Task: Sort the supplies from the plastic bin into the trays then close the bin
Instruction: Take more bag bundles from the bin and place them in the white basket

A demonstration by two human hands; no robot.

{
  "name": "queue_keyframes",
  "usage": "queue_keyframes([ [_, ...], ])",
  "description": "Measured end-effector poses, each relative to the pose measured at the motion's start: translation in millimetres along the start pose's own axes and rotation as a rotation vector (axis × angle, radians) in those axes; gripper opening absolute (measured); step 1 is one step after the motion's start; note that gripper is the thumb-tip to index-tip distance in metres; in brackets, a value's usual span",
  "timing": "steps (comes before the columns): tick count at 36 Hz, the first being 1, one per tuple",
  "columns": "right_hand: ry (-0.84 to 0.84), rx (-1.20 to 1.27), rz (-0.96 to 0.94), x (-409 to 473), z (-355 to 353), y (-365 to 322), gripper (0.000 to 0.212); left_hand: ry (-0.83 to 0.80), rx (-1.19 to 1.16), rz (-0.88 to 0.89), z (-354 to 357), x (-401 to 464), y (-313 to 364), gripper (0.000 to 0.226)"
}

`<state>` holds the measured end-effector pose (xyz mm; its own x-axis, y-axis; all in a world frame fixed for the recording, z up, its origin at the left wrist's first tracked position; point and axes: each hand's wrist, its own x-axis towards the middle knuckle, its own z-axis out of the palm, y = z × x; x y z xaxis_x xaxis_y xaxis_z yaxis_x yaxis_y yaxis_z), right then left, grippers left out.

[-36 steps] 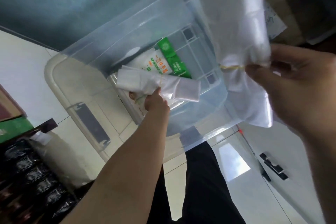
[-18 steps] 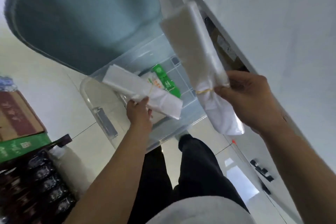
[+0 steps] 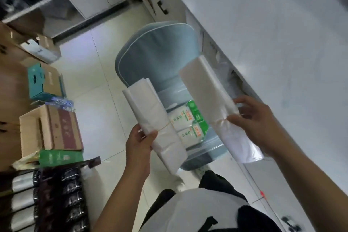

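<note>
My left hand [image 3: 139, 143] grips a folded bundle of white plastic bags [image 3: 150, 115] bound with a rubber band. My right hand [image 3: 258, 118] grips a second, longer bundle of white plastic bags [image 3: 209, 90] at its rubber band. Both bundles are held up in the air above the clear plastic bin [image 3: 211, 149], which stands on the floor below. Between the bundles I see two white-and-green packets [image 3: 188, 122] lying in the bin. The bin's blue-grey lid [image 3: 160, 52] stands behind it. No trays are in view.
A white counter [image 3: 273, 43] runs along the right, with cabinet doors below it. Cardboard boxes [image 3: 50, 128], a green box [image 3: 60, 157] and a teal box [image 3: 37, 81] pile up at the left. Dark shrink-wrapped bottles [image 3: 47, 199] stand at bottom left. Tiled floor lies between.
Both hands have lifted their bundles up out of the bin and away from it. The view has pulled back and turned, so the floor, boxes and cabinets now show.
</note>
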<state>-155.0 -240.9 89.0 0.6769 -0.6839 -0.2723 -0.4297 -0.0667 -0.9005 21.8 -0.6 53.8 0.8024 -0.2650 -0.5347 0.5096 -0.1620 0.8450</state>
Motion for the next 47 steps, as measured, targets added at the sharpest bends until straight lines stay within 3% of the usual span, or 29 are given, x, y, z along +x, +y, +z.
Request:
queue_keyframes([
  [4, 0.061, -0.023, 0.011, -40.6, 1.5, -10.0, 0.044, -0.122, -0.017, 0.030, -0.5, -18.2, 11.6, 0.035],
  [9, 0.202, -0.089, 0.035, -108.4, 10.9, -7.9, 0.033, -0.294, -0.030, 0.039, -10.2, -39.0, 17.5, 0.045],
  [14, 0.374, -0.198, 0.102, -185.2, 24.6, -2.3, 0.045, -0.453, -0.019, -0.025, -23.0, -64.8, -7.3, 0.043],
  [22, 0.763, -0.187, 0.299, -332.7, 19.9, 16.4, 0.040, -0.728, -0.014, -0.171, 12.4, -128.8, -51.2, 0.036],
  [30, 1.158, -0.120, 0.305, -452.3, -25.3, 32.7, 0.051, -0.996, 0.047, -0.168, 66.5, -215.7, -51.9, 0.030],
  [36, 1.293, -0.044, 0.276, -490.1, -60.4, 56.6, 0.044, -1.081, 0.094, -0.125, 111.5, -278.1, -55.8, 0.036],
  [39, 1.281, -0.023, 0.234, -507.4, -90.8, 68.6, 0.035, -1.122, 0.088, -0.118, 138.6, -311.9, -64.7, 0.031],
  [47, 1.216, -0.052, 0.168, -583.2, -173.1, 108.8, 0.036, -1.172, 0.120, -0.158, 204.2, -405.8, -107.8, 0.049],
])
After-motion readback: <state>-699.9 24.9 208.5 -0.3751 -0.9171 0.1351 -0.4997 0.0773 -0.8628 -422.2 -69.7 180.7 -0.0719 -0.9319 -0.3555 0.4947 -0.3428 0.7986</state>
